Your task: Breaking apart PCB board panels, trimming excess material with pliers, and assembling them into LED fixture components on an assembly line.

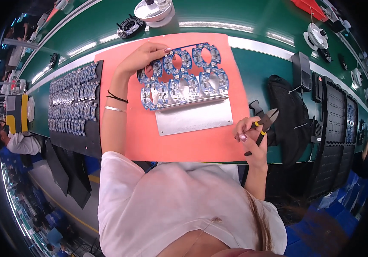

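Observation:
A blue panel of ring-shaped circuit boards point(184, 88), crowded with small parts, lies slightly tilted over a silver metal plate point(196, 118). Its far left edge is pinched by my left hand point(146, 56), with the thumb and fingers closed at the rim. Off to the right, past the plate's near corner, my right hand point(252, 139) is wrapped round a pair of diagonal cutters point(266, 124) with black and yellow handles. The cutter jaws point up and right, apart from the panel. Under the plate spreads a pink mat point(141, 141).
At the left, a black tray point(100, 128) carries rows of blue circuit boards point(73, 98). A black bag point(286, 115) lies right of the mat, beside stacked black trays point(333, 115). Along the far side stand a white round stand point(154, 15) and a black round part point(130, 27).

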`<act>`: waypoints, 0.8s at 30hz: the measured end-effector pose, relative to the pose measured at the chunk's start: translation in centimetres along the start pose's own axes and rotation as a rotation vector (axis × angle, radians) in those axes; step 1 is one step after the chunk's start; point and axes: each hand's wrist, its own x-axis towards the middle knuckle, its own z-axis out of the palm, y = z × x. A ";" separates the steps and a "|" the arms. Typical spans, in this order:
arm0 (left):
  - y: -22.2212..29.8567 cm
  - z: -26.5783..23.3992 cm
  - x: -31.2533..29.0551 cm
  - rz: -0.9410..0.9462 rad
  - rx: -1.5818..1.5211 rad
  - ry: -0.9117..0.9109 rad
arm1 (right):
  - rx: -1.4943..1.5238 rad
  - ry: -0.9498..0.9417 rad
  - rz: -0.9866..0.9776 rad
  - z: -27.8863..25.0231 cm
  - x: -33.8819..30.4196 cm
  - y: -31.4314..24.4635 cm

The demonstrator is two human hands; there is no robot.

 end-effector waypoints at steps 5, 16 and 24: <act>-2.1 0.8 0.2 -0.137 0.018 0.057 | -0.015 0.063 -0.017 -0.9 -0.7 -0.2; 1.2 6.1 -12.7 0.124 0.446 0.529 | 0.062 0.111 -0.027 -0.2 1.3 -0.3; -0.2 10.3 -14.6 0.043 0.299 0.570 | -0.053 0.024 -0.002 1.5 3.7 -1.2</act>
